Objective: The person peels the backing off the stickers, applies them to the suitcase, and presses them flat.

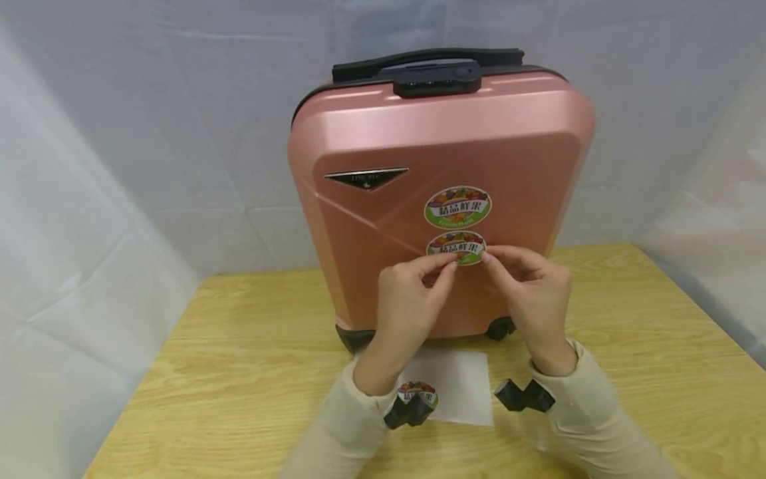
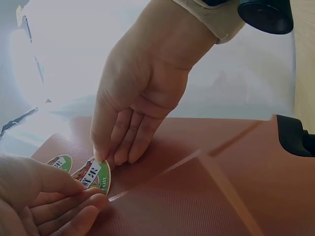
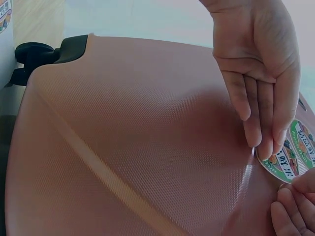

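A pink hard-shell suitcase (image 1: 371, 266) stands upright with one oval fruit sticker (image 1: 457, 207) on its front. Just below it, a second oval sticker (image 1: 445, 247) is held at the front face by both hands. The left hand (image 1: 407, 299) pinches its lower left edge between thumb and forefinger. On its right edge the right hand (image 1: 532, 293) pinches likewise. In the left wrist view the right hand (image 2: 142, 83) is at the top, while the left hand (image 2: 44, 196) lies near. How much of the lower sticker touches the shell cannot be told.
A white backing sheet (image 1: 463, 389) lies on the wooden table (image 1: 239, 379) before the suitcase, with another oval sticker (image 1: 413, 389) on it, partly hidden by the left wrist's camera. White sheeting (image 1: 149, 133) hangs behind and at both sides.
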Demonstrator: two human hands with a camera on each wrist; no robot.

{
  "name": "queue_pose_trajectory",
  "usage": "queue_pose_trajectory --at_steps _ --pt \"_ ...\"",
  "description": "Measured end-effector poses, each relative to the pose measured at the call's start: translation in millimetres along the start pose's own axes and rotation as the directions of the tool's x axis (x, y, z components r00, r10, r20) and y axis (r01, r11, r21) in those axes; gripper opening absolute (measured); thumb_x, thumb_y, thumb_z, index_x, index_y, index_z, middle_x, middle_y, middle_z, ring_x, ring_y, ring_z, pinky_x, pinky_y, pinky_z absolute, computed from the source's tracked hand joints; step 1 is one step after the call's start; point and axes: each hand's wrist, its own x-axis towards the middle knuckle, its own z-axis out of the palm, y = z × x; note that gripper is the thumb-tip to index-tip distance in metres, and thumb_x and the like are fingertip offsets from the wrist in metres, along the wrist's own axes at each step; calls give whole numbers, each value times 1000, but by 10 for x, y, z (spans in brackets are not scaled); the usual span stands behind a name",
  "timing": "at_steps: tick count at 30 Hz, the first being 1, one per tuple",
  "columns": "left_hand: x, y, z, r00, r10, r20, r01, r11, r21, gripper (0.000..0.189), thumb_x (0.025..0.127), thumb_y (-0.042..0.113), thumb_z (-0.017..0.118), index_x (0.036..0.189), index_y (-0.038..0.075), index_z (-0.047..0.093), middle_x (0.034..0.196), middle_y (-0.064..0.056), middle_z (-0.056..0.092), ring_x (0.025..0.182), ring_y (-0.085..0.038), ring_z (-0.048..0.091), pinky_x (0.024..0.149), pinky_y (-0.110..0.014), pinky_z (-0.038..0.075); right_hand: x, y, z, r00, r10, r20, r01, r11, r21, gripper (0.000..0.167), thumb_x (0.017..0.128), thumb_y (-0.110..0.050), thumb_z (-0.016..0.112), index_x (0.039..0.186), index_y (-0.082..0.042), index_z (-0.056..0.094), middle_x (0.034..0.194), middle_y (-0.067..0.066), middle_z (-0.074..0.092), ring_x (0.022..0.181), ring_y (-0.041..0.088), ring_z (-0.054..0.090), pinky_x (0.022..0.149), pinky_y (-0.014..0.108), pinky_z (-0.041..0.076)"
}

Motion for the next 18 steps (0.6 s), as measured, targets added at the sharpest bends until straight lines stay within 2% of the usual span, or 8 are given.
queue_pose_trajectory --at_steps 5,13,18 --pt "14 11 8 1000 1 -7 -1 1000 -5 13 86 15 69 92 8 76 78 -3 73 50 -4 52 45 -14 38 0 6 -12 1000 -6 0 6 999 -36 9 76 5 73 85 4 74 78 20 70 68 1 65 58 13 50" --pt "33 39 31 1000 -1 -26 0 999 -38 12 85 15 69 92 7 76 80 -3 73 59 -6 62 51 -13 44 1 12 -19 1000 -10 -1 10 997 -81 9 76 4 74 85 3 74 77 21 70 68 -1 65 59 11 49" --pt "50 70 46 1000 -9 -13 8 998 -64 13 86 15 69 95 9 76 83 -1 73 49 -1 51 45 -13 38 3 10 -18 1000 -9 -5 9 995 -95 9 77 2 74 85 3 74 77 20 70 68 -2 64 59 11 49"
